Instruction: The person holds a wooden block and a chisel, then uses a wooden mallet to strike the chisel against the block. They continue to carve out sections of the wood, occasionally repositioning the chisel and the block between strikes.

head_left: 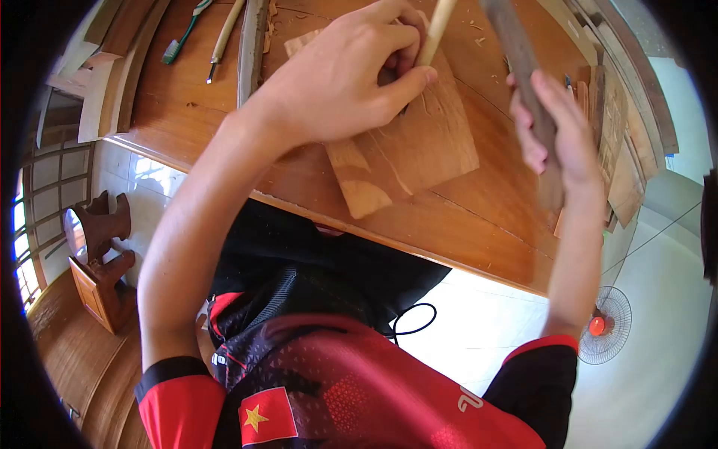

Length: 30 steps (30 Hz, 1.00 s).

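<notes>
A glossy, orange-brown wooden tabletop (501,217) spans the upper view, its surface crossed by thin dark seams. Rough-sawn planks stand along both sides, a pale group of planks (112,97) at left and a browner stack of boards (617,142) at right. Between them a flat, four-cornered wooden panel (437,165) lies askew on the tabletop near its front edge, grain showing, with curving lines worked into its face. The left hand (351,78) is over this panel, fingers curled and thumb pressed in, gripping a slim, round, pale wooden handle (438,34) that slants upward; its lower end is mostly hidden by the hand. The right hand (555,123) is closed round a thick, dull grey-brown bar (516,45), slightly blurred, held up beside the panel. Farther left lie a narrow greyish bar (252,56), a pale-handled tool (226,37) with a dark metal tip, and a green brush (179,41) with short bristles. Smallest are the curled, light wood shavings (477,27) scattered beyond the panel.
</notes>
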### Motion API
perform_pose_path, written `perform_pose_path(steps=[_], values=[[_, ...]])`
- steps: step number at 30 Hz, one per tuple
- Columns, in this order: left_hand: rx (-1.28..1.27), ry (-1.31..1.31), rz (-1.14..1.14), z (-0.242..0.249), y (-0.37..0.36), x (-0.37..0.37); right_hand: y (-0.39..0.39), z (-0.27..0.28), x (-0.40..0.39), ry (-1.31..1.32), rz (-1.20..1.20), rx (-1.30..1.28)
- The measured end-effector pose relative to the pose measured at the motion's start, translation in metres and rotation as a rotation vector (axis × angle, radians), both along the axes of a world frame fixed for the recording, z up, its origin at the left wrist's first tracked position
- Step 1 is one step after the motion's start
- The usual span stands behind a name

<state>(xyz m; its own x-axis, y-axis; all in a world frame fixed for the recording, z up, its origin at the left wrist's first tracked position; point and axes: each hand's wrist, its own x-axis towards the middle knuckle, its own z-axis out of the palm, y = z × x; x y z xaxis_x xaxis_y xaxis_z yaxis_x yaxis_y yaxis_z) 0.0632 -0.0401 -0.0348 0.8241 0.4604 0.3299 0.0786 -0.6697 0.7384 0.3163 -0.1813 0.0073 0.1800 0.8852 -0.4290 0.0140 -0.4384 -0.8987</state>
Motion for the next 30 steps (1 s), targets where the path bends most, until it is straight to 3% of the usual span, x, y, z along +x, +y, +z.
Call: perform_pose_path(steps=[3,4,6,7,10,13,16,22,26,29,30], values=[[0.03,0.164,-0.236,0.016,0.02,0.019,-0.039,-0.032,-0.023,0.262,-0.153,0.045],[0.123,0.093,-0.231,0.012,0.017,0.024,-0.049,-0.034,-0.035,0.284,-0.22,0.061],[0.06,0.125,-0.282,0.017,0.018,0.025,-0.065,-0.036,-0.046,0.382,-0.311,0.116],[0.02,0.139,-0.308,0.018,0.017,0.025,-0.072,-0.032,-0.047,0.363,-0.315,0.132],[0.22,0.018,-0.177,0.004,0.012,0.02,-0.088,-0.02,-0.047,0.297,-0.321,0.169],[0.047,0.202,-0.123,0.014,0.008,0.015,-0.094,-0.007,-0.039,0.084,-0.297,0.119],[-0.036,0.201,-0.088,0.013,0.008,0.013,-0.097,-0.004,-0.025,0.058,-0.302,0.125],[0.027,0.143,-0.079,0.003,0.009,0.014,-0.095,0.011,-0.01,0.035,-0.223,0.061],[0.068,0.246,-0.117,0.026,0.007,0.013,-0.09,0.021,0.0,-0.057,-0.053,-0.05],[0.022,0.199,-0.165,0.032,0.005,0.008,-0.077,0.021,0.0,-0.04,-0.203,0.008],[-0.002,0.173,-0.177,0.029,0.008,0.007,-0.076,0.022,0.011,-0.061,-0.147,-0.058]])
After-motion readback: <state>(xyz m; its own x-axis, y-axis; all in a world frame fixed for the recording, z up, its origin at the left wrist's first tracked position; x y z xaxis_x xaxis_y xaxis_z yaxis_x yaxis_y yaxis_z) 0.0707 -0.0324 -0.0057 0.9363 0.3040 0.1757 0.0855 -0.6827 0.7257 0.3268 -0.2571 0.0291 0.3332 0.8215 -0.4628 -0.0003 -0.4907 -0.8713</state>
